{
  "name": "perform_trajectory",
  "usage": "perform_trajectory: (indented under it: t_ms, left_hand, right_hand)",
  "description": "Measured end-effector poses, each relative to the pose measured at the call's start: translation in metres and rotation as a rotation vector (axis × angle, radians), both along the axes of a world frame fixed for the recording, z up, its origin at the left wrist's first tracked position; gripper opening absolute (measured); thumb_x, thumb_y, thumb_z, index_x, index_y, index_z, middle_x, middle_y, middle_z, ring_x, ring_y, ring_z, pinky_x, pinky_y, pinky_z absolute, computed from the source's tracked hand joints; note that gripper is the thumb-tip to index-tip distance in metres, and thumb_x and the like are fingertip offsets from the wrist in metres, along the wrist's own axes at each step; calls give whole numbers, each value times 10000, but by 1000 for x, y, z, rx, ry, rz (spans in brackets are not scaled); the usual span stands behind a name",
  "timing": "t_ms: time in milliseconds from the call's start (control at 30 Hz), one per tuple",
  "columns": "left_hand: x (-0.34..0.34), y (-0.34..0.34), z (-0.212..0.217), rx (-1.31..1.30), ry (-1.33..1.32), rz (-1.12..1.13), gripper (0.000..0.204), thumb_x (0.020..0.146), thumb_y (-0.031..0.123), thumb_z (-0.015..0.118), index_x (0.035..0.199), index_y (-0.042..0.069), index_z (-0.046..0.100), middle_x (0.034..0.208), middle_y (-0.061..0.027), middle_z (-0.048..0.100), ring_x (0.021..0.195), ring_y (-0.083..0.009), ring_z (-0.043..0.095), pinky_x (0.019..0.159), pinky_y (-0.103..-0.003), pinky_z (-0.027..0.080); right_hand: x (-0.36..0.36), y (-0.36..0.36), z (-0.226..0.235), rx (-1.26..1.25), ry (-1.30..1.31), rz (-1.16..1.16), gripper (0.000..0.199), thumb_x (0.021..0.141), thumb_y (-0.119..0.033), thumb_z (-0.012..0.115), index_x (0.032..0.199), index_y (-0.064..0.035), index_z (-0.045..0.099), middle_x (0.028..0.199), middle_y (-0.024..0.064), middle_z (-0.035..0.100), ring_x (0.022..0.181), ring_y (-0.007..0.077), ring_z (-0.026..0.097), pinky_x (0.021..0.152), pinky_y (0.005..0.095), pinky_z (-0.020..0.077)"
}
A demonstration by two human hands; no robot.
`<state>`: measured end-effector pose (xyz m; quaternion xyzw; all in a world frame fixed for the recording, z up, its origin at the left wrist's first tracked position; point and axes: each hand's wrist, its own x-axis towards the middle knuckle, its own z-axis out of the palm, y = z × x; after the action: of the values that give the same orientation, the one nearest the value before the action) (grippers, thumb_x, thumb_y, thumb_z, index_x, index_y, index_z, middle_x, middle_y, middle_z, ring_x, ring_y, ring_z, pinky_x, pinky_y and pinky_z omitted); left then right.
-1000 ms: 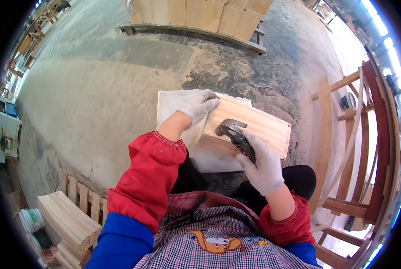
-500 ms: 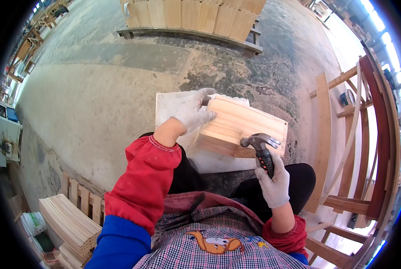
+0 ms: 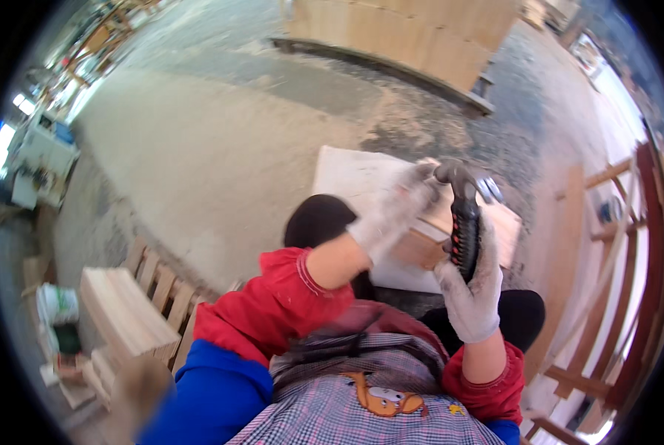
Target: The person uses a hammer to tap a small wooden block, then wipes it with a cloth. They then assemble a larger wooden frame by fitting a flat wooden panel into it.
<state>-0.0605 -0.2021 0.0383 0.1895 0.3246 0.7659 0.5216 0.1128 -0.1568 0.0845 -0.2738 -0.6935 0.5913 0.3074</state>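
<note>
My right hand (image 3: 473, 297), in a pale work glove, is wrapped round the black grip of a claw hammer (image 3: 463, 215). The hammer stands upright with its head at the top, in front of a light wooden box (image 3: 423, 248). My left hand (image 3: 402, 211), gloved too, reaches over the left part of the box. Its fingers are smeared by motion, so whether they touch the box or hold anything is unclear. Under the box lies a whitish sheet or board (image 3: 350, 178). The hammer and my hands hide much of the box's top.
A large stack of wooden panels (image 3: 398, 37) rests on a pallet (image 3: 376, 68) ahead. Wooden strips (image 3: 128, 315) are piled at the lower left beside a slatted pallet (image 3: 165, 289) and a white bucket (image 3: 57, 304). A wooden frame (image 3: 647, 274) stands on the right. A tan blur (image 3: 143, 389) shows lower left.
The hammer has come up from the box's near side to upright over it. My left hand has shifted and is now blurred. The whole view has swung, sliding the surroundings rightward.
</note>
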Motion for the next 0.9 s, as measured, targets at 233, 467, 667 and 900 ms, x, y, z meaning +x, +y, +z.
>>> perform_trajectory:
  t_ms: [233, 467, 667, 900]
  left_hand:
    - [-74, -158, -21, -397, -83, 333, 397, 1006, 437, 556, 1108, 57, 613, 909, -67, 664, 725, -178, 680, 646, -343, 596]
    - [-92, -423, -208, -1531, 370, 649, 588, 888, 263, 659, 1411, 121, 430, 1087, -157, 663, 907, -282, 666, 810, -376, 528]
    - [60, -485, -294, -1936, 496, 267, 796, 860, 340, 643, 1529, 152, 253, 1185, -266, 654, 1084, -422, 651, 926, -450, 499]
    - [80, -470, -338, -1905, 491, 63, 890, 797, 260, 693, 1553, 128, 242, 1336, -284, 574, 1298, -388, 527, 1066, -421, 439]
  right_hand:
    - [-26, -26, 7, 404, -134, 437, 578, 865, -149, 691, 1381, 32, 504, 1146, 142, 616, 896, 200, 624, 831, 309, 527]
    - [44, -8, -48, -90, -355, 163, 368, 975, -26, 481, 1332, 46, 533, 1050, 58, 599, 836, 82, 538, 726, 222, 461]
    - [69, -5, -69, -155, -401, 81, 347, 985, -29, 484, 1318, 51, 542, 1021, 45, 587, 803, 79, 526, 702, 216, 448]
    - [66, -12, -63, -106, -444, 111, 352, 955, 24, 525, 1304, 51, 562, 989, 34, 601, 794, 73, 532, 727, 214, 465]
